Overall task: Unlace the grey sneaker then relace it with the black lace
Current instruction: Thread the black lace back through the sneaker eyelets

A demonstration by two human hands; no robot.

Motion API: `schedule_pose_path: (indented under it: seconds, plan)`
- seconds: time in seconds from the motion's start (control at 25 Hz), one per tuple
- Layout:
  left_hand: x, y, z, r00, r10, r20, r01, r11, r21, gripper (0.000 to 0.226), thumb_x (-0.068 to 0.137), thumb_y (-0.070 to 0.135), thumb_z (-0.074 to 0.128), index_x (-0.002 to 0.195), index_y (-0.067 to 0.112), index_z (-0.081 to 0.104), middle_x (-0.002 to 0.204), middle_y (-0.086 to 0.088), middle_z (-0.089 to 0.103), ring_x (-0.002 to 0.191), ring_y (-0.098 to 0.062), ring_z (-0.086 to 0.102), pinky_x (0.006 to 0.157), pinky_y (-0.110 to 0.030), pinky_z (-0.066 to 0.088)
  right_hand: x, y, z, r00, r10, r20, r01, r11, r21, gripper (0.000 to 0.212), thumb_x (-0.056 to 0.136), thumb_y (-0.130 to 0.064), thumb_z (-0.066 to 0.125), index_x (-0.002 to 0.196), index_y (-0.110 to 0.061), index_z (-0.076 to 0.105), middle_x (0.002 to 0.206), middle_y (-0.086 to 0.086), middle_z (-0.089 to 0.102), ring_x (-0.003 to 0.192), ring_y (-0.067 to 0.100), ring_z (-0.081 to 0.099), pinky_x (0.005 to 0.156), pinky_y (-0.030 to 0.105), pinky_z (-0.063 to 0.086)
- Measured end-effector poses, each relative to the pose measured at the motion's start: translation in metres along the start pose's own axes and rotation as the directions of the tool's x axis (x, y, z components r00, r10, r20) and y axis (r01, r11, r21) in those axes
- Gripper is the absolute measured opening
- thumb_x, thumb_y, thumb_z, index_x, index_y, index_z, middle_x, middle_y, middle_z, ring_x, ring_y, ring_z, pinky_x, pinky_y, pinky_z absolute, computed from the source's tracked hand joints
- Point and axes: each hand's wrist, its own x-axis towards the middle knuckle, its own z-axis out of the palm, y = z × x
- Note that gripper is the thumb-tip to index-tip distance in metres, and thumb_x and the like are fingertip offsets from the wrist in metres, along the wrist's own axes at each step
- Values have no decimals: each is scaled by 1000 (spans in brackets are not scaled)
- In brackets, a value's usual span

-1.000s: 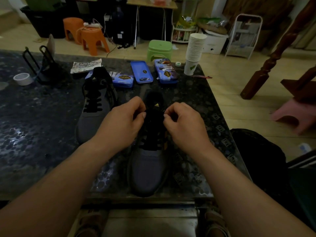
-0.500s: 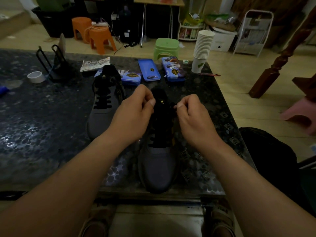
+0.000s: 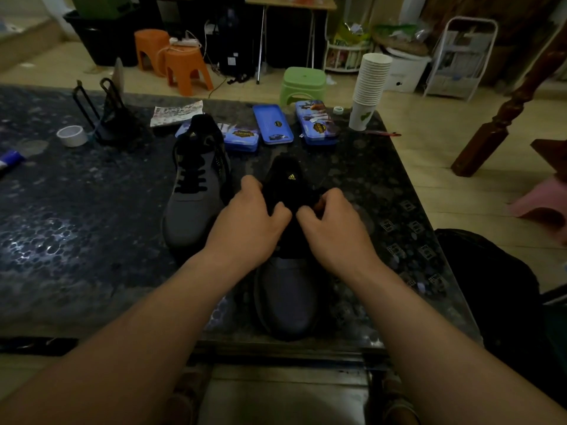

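A grey sneaker (image 3: 288, 296) with a black tongue and a yellow logo stands toe-toward-me near the front edge of the dark speckled table (image 3: 76, 228). My left hand (image 3: 248, 222) and my right hand (image 3: 331, 228) sit over its lacing area, fingers curled, each pinching the black lace (image 3: 293, 210) near the tongue. Their thumbs nearly meet over the middle. Most of the lacing is hidden under my hands. A second grey sneaker (image 3: 196, 191), laced in black, lies to the left, just behind my left hand.
Blue tins (image 3: 273, 124) lie behind the shoes, with a stack of paper cups (image 3: 369, 87) at the back right corner. A tape roll (image 3: 72, 135) and a black stand (image 3: 104, 115) sit at the left. A dark bag (image 3: 491, 289) is right of the table.
Both hands have dropped lower onto the sneaker and moved closer together, thumbs almost touching. The camera view shifted slightly.
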Motion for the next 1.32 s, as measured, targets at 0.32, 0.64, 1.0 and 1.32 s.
schedule_pose_path:
  seconds: [0.32, 0.64, 1.0, 1.32]
  plan:
    - [-6, -2, 5, 999, -23, -41, 18, 994, -105, 55, 91, 42, 57, 137, 26, 32, 116, -3, 68, 97, -30, 67, 84, -48, 54, -3, -1, 1, 1000, 12, -13, -12, 999, 33, 22, 94, -39, 54, 97, -18, 45, 102, 4, 56, 90, 26, 54, 75, 38, 38]
    - [4, -20, -8, 990, -69, 126, 108, 936, -336, 65, 97, 49, 62, 148, 22, 32, 116, 1, 65, 99, -19, 68, 89, -44, 58, 8, 17, -23, 962, 33, 270, -74, 987, 142, 40, 91, -61, 60, 97, -21, 60, 93, 0, 69, 88, 20, 67, 78, 46, 55]
    - [-6, -10, -2, 986, -66, 152, 67, 998, -2, 41, 88, 45, 69, 108, 16, 49, 97, 2, 62, 82, -12, 60, 60, -30, 45, -5, 7, -14, 986, 0, 165, 12, 997, -71, 35, 84, -48, 70, 96, -22, 50, 89, -6, 61, 77, 11, 58, 58, 32, 40]
    - [-11, -14, -2, 988, -9, 155, 14, 1000, -27, 32, 91, 42, 63, 106, 17, 50, 96, -1, 66, 82, -18, 63, 69, -37, 52, -8, 8, -10, 990, -4, 144, 20, 993, -114, 31, 86, -44, 64, 102, -22, 50, 97, -1, 64, 85, 21, 61, 69, 36, 45]
